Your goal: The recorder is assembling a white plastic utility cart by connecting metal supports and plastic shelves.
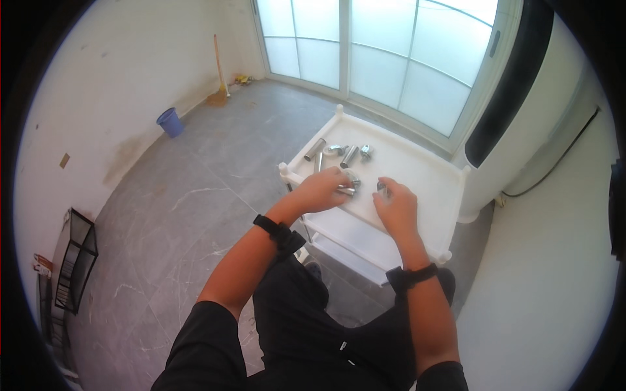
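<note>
Ctr of frame: a shiny metal part (347, 191), prob a tube, is grasped by the left hand (319, 189), fingers curled round it, over the near side of the white cart (427, 186). Just right of ctr, a small part (382, 187) is pinched btw thumb & fingers of the right hand (398, 207); it's mostly covered, so its shape can't be told. The hands are held near each other but apart.

Toward upper ctr, on the cart top, loose tubes (349, 156) are left lying w/ two fittings (366, 153), one w/ a pale round piece, poss a wheel.

Handling, est only: the metal part is judged stiff, fairly light for its size & slippery, esp if oily; not fragile, tho the finish could be scratched. It's best held round mid-length, ends kept free. The small part is judged hard & easily dropped, so it's best taken by its sides w/ fingertips. Fittings could be lifted by their metal bodies, as any wheel might spin
</note>
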A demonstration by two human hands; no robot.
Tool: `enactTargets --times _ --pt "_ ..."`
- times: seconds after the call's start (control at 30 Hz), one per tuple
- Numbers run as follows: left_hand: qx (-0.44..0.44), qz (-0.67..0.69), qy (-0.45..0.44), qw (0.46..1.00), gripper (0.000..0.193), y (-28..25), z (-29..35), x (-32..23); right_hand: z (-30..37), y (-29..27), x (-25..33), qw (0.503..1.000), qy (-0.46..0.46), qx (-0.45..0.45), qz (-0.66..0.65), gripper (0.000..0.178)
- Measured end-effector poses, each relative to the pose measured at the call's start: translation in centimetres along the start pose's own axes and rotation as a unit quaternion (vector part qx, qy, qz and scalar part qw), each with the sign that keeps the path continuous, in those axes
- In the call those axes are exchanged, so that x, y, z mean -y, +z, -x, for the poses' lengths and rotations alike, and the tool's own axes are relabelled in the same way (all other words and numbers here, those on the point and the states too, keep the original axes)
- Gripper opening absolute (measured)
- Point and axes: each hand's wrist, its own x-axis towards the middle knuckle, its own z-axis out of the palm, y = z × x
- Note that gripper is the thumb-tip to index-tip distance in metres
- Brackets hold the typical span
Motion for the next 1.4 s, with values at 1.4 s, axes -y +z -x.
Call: enactTargets --times 1.4 --pt "0.038 0.476 -0.24 0.845 0.025 15.6 6.7 -6.4 14.0 0.5 -6.1 0.777 0.45 0.087 -0.433 0.03"
